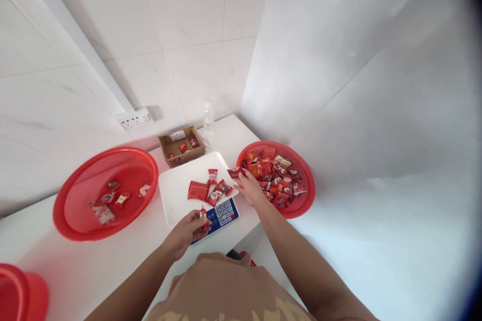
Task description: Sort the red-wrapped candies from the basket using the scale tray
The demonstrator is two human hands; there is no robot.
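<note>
My left hand (192,228) pinches a small red-and-white wrapped candy (203,213) above the front edge of a digital scale, beside its blue keypad (225,214). Between the fingers of my right hand (248,186) is a red candy packet (235,172), held over the right edge of the scale's white tray (175,190). Several red packets lie on that tray, among them a flat red packet (198,190) and a smaller one (212,176). Close to my right hand, a red basket (311,180) holds a heap of mostly red wrapped candies (280,180).
To the left stands a red mesh basket (75,185) with several packets at its bottom. Behind the scale are a cardboard box (173,160) with a few red packets and a clear plastic bottle (208,116). Another red container (35,293) sits at the lower left. Walls bound the table.
</note>
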